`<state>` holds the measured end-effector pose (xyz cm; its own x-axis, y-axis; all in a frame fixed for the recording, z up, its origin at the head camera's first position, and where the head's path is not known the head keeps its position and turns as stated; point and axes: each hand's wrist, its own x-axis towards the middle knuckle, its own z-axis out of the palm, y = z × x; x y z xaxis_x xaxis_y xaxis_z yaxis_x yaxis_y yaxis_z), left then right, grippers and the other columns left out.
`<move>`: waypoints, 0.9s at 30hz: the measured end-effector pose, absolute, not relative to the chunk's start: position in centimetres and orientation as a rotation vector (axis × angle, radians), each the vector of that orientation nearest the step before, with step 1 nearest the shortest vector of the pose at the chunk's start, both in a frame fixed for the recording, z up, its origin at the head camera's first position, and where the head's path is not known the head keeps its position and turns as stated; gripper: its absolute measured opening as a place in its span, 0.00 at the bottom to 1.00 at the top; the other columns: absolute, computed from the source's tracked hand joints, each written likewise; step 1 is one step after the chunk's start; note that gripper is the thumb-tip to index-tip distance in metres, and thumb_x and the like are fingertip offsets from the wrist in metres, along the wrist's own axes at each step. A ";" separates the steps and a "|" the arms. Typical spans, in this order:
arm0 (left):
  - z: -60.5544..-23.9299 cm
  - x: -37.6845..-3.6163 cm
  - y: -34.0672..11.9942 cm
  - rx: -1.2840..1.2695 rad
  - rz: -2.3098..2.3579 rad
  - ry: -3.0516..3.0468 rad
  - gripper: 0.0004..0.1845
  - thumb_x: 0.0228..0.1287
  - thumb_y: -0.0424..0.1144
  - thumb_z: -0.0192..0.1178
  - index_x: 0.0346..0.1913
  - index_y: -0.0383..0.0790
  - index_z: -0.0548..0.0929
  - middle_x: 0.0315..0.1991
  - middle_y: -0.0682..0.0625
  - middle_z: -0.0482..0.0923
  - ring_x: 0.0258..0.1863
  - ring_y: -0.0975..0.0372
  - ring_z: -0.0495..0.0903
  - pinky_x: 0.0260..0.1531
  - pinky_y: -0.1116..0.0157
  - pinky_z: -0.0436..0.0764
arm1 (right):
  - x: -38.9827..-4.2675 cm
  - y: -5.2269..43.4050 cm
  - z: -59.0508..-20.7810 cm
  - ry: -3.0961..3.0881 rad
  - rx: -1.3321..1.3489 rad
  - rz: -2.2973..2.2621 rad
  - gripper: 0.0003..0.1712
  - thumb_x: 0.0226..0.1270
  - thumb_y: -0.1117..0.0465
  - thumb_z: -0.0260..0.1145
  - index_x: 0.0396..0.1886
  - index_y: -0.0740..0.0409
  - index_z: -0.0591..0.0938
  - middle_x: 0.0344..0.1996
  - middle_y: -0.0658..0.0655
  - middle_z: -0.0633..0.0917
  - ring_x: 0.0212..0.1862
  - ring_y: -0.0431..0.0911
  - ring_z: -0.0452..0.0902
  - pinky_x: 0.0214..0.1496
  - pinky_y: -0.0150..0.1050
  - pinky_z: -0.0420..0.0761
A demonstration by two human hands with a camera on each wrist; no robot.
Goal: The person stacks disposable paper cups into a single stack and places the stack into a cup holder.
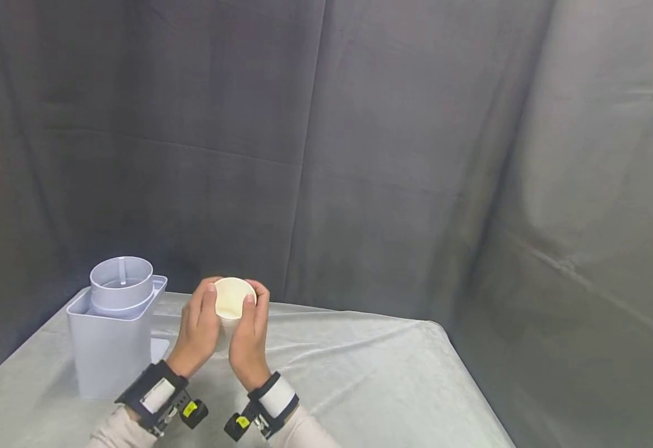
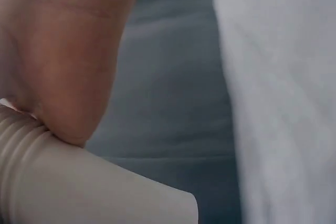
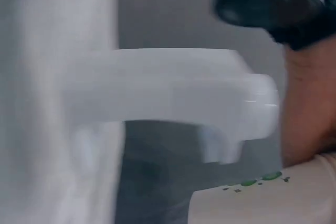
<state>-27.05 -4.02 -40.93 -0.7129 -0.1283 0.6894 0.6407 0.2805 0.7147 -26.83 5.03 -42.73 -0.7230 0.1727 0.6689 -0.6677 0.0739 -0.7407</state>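
Holding a cream cup (image 1: 232, 305) between left hand (image 1: 199, 333) and right hand (image 1: 250, 342).

Head view high, facing forward-down; wrist views very close; all share cup (image 1: 231, 305).

Cream sleeves (image 1: 119, 432), black wrist straps (image 1: 153, 389) with white panels and small yellow-tagged black clips (image 1: 192, 410).
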 end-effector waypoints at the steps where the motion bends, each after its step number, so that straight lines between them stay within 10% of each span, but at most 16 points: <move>1: -39.8 -27.2 -4.4 -0.470 -1.497 -1.898 0.22 0.81 0.37 0.33 0.55 0.25 0.77 0.50 0.30 0.81 0.49 0.42 0.80 0.47 0.58 0.74 | -27.2 4.8 -41.6 -1.711 0.500 1.739 0.20 0.85 0.58 0.37 0.62 0.62 0.69 0.55 0.61 0.76 0.57 0.48 0.75 0.58 0.36 0.76; 12: -30.7 -28.6 -10.6 -0.422 -1.444 -1.963 0.28 0.81 0.45 0.32 0.58 0.29 0.78 0.56 0.29 0.79 0.53 0.43 0.77 0.45 0.57 0.68 | -29.1 -1.3 -32.7 -1.553 0.483 2.019 0.20 0.79 0.58 0.42 0.59 0.64 0.71 0.55 0.57 0.76 0.54 0.40 0.72 0.60 0.37 0.73; 27: -28.0 -31.3 -17.9 -0.302 -1.420 -2.128 0.37 0.78 0.51 0.21 0.66 0.24 0.70 0.60 0.24 0.69 0.55 0.39 0.69 0.52 0.39 0.68 | -31.6 -8.7 -28.8 -1.565 0.294 2.231 0.12 0.78 0.55 0.51 0.52 0.55 0.75 0.45 0.47 0.76 0.48 0.41 0.73 0.54 0.39 0.76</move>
<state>-31.27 -17.86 -28.02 -0.8191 -0.1168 0.5616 0.4738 0.4142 0.7771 -31.65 -8.67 -28.78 -0.8987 0.1997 0.3904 -0.4351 -0.2951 -0.8507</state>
